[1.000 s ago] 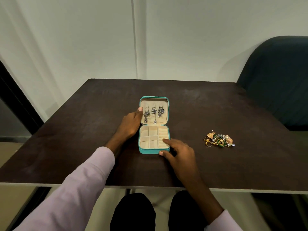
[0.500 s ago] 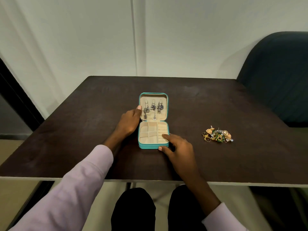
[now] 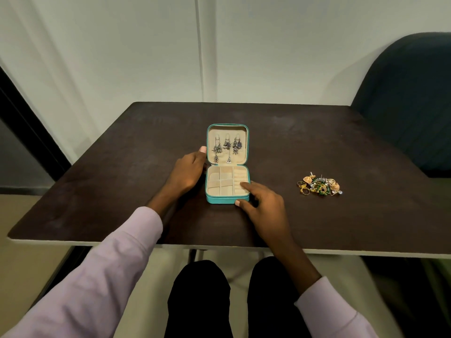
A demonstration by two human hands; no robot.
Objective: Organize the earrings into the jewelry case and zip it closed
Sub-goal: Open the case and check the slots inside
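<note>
The jewelry case (image 3: 227,164) sits open near the middle of the tabletop (image 3: 122,167), directly in front of the person. Its lid (image 3: 227,132) stands raised at the far side and its tray (image 3: 227,184) lies flat at the near side, so the long axis of the opened case runs away from the person and the hinge runs left to right. The open interior faces the person, which gives direct access to the compartments.

The left hand (image 3: 188,173) rests against the left side of the case with its thumb (image 3: 202,150) on the left edge of the lid; this probably keeps the lid upright and stops the case sliding. The right hand (image 3: 263,203) lies at the near right corner, fingers loosely extended, with one fingertip over the ribbed right-hand section of the tray and the thumb against the front wall. Neither hand holds an earring.

Several dangling earrings (image 3: 227,150) already hang in the lid. The loose earrings (image 3: 318,185) lie in a small heap well to the right of the case, within reach of the right hand. None is in the tray yet, and the zip remains undone.
</note>
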